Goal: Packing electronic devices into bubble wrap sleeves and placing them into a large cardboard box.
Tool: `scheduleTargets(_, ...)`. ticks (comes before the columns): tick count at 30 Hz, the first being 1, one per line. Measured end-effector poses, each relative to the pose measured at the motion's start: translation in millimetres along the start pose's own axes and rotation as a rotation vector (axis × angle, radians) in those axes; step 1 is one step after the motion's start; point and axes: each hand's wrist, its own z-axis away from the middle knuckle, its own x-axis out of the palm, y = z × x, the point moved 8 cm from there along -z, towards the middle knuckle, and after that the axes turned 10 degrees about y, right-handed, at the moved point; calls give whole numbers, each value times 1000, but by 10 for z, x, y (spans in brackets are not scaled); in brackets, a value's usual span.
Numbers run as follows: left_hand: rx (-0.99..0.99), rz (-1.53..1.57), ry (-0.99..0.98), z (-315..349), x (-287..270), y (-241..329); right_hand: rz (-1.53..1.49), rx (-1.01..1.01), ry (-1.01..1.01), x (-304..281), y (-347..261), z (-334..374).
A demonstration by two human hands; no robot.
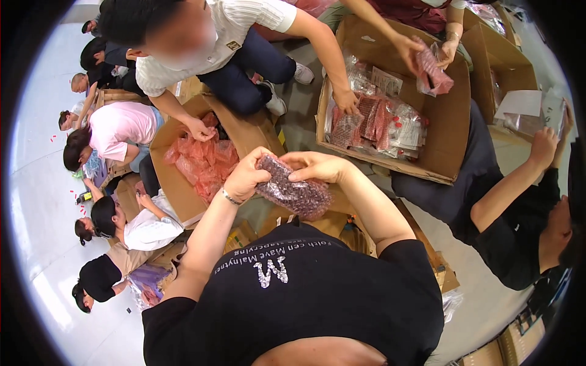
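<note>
A bubble-wrapped package [296, 192], dark reddish and shiny, is held up in front of my chest. My left hand [247, 175] grips its left end, the thumb lying over the edge. On its upper side, my right hand [316, 167] closes on it with the thumb pressed on top. What lies inside the wrap cannot be made out. Beyond my hands, to the right, stands an open cardboard box [448, 137] holding red bubble-wrapped packs [373, 121] and clear bagged ones [406, 131]. To the left, another open box [163, 155] contains pink bubble wrap [204, 158].
Across from me, a person in a white shirt [207, 30] reaches into both boxes. Another person's hands [448, 49] hold a pink wrapped pack over the right box. A person in black [519, 232] sits at right holding clear plastic. Several people work along the left.
</note>
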Motion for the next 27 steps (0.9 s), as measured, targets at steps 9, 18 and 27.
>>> scheduleTargets(9,-49,280,288,311,-1192,-680,-270,-325,985,-2268,181,428)
scheduleTargets(18,-294,501,910,1595,-2141,-2261,182,63,1457,-4154,1407,-465)
scheduleTargets(27,-385,473,1159,1609,-3924,-3245,1490,713,1554,-4068,917,-80)
